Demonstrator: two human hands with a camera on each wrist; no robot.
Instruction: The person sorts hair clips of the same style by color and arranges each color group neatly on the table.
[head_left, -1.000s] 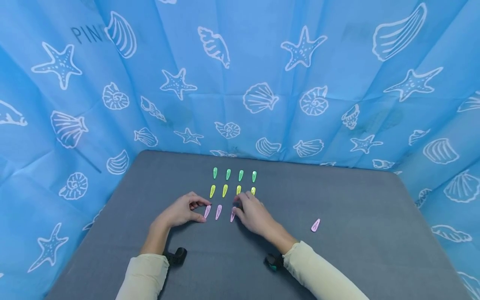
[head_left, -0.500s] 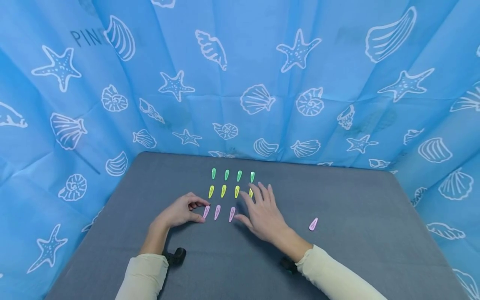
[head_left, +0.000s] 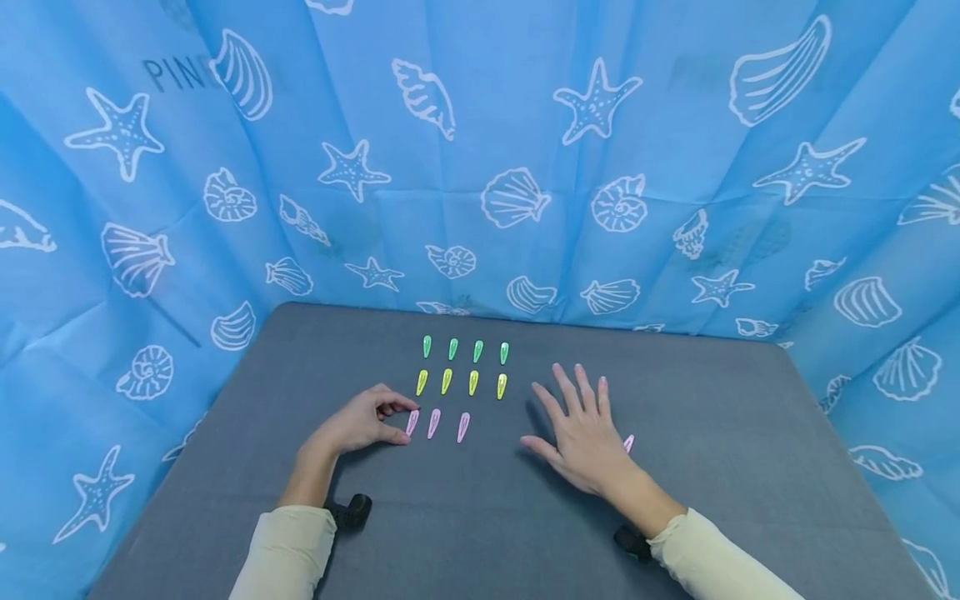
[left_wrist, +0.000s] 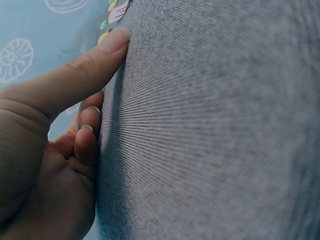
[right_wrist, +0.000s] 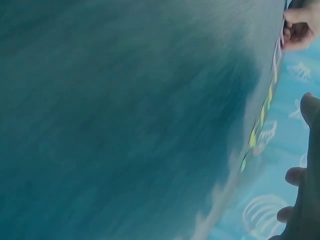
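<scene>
In the head view my left hand (head_left: 363, 419) has its thumb and curled index finger at the two ends of the leftmost pink snap hair clip (head_left: 412, 422), holding it on the cloth. Beside that clip lie a second pink hair clip (head_left: 434, 423) and a third pink hair clip (head_left: 463, 427). My right hand (head_left: 588, 442) is over the table with spread fingers and holds nothing. Partly behind it shows a separate pink hair clip (head_left: 628, 443). The left wrist view shows my thumb (left_wrist: 95, 60) against the cloth; the held clip is hidden there.
A row of yellow hair clips (head_left: 447, 382) lies beyond the pink ones, and a row of green hair clips (head_left: 453, 349) farther back. All rest on a grey cloth-covered table (head_left: 465, 525). A blue curtain with shells and starfish (head_left: 517, 196) hangs behind it.
My right hand has let go of the third pink clip, spread its fingers and moved right toward the separate pink clip. My left hand has stayed at the leftmost clip.
</scene>
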